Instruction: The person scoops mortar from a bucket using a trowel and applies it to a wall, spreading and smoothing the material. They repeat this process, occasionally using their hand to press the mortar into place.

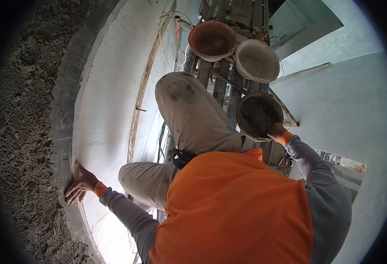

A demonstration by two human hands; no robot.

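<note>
My left hand (82, 185) rests with fingers spread against the smooth grey cement band (66, 145) along the wall's edge. Beside that band lies a strip of rough, dark mortar (24, 145). On the other side, my right hand (277, 131) reaches over the near rim of a dark bucket (245, 127). Grey wet mortar (258, 115) fills part of this bucket. The right fingers look curled; what they hold, if anything, is hidden.
A reddish basin (202, 55) and a pale bucket (268, 77) stand farther along the plank scaffold (220, 86). A wooden strip (141, 103) runs along the white wall surface (110, 83). A pole (305, 71) crosses by the right wall.
</note>
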